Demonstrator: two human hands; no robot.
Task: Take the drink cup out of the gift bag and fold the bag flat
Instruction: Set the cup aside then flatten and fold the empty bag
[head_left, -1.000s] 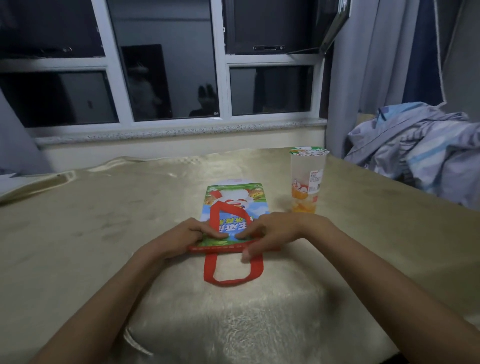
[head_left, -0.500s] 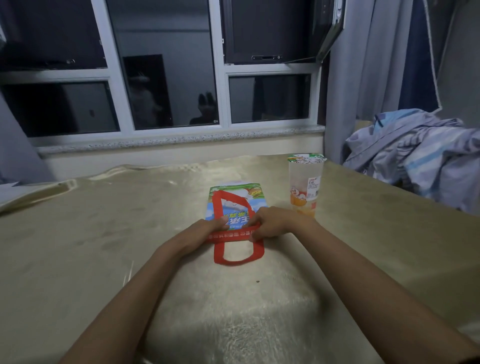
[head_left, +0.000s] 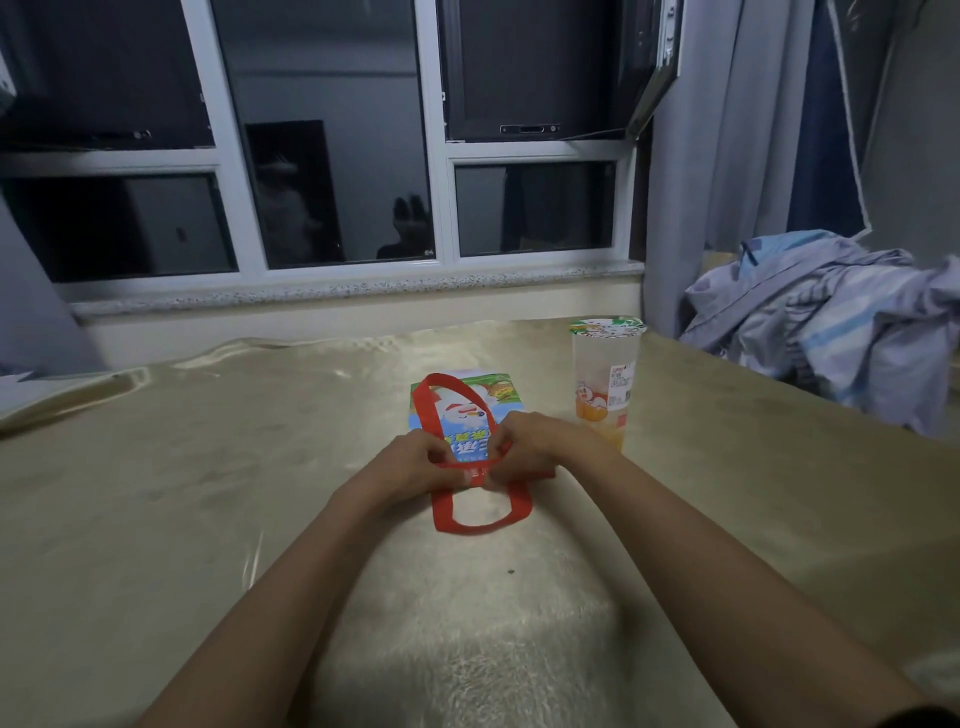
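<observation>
Near red handle loop (head_left: 480, 512) lies flat on the gold tablecloth (head_left: 182, 467), just short of both hands. Left hand (head_left: 410, 467) and right hand (head_left: 535, 449) meet at the mouth edge of the gift bag (head_left: 467, 415), fingers pinched narrow on the red rim, likely pressing the sides together to flatten it. Second handle arches beyond the knuckles over the printed face. Drink cup (head_left: 605, 384) stands upright past the right hand, already out, clear of the bag

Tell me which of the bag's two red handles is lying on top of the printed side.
The far handle, looped away from the person across the gift bag print. The near handle rests on the table instead, below the left hand and right hand.
</observation>
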